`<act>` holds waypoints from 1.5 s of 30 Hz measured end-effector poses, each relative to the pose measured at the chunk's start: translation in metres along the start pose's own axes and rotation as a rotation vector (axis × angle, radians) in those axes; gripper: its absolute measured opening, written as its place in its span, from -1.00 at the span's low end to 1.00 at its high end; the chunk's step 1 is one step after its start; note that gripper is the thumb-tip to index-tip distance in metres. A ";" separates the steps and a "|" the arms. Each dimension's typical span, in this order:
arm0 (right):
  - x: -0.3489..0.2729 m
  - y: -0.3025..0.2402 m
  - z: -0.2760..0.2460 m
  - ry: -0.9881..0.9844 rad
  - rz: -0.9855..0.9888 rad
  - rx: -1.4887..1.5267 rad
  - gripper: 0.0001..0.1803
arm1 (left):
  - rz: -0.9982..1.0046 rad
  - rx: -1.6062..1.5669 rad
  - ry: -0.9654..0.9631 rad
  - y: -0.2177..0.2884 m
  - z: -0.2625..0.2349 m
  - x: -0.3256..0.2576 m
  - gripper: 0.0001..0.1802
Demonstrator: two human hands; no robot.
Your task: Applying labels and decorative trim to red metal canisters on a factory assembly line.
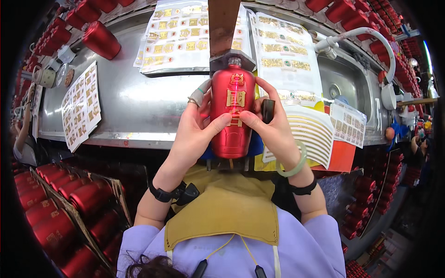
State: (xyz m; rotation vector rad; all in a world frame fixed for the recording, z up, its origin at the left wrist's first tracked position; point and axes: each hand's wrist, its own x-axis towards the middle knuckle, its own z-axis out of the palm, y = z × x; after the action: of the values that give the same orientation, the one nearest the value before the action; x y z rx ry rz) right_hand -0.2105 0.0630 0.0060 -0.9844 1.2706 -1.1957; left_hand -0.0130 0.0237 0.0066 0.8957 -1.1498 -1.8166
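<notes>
A glossy red bottle (pixel 233 143) rests in front of me, its clear-capped neck pointing away toward a brown upright post (pixel 224 25). Raised gold characters (pixel 236 98) run down its front. My left hand (pixel 197 125) wraps the bottle's left side, the thumb pressed on the lower gold character; a finger wears pale tape. From the right, my right hand (pixel 273 125) closes round the other side, its thumb on the same character. A small dark block (pixel 267 111) sits by the right fingers; whether they grip it I cannot tell. Fingers behind the bottle are hidden.
Sheets of gold stickers (pixel 178 37) lie beyond the bottle, with more sheets (pixel 287 60) and curved gold strips (pixel 306 134) on the right. A sink (pixel 345 81) with a white tap (pixel 361 31) stands far right. Another red bottle (pixel 101 41) is far left; crates of red bottles (pixel 55 227) stand lower left.
</notes>
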 end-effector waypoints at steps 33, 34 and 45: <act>0.000 -0.023 0.000 0.213 -0.483 -0.547 -0.56 | 0.090 0.105 0.036 -0.007 0.012 -0.008 -0.25; -0.002 -0.022 -0.001 0.242 -0.550 -0.679 -0.56 | 0.074 0.134 0.040 -0.006 0.012 -0.008 -0.25; -0.005 0.005 -0.022 0.329 -0.524 -0.793 -0.66 | 0.164 0.205 0.050 -0.012 0.004 -0.006 -0.29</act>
State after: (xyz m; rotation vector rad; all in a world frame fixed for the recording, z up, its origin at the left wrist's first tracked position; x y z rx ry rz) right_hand -0.2311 0.0708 0.0005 -1.8354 1.8879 -1.2921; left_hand -0.0169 0.0342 -0.0020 0.9287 -1.3543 -1.5569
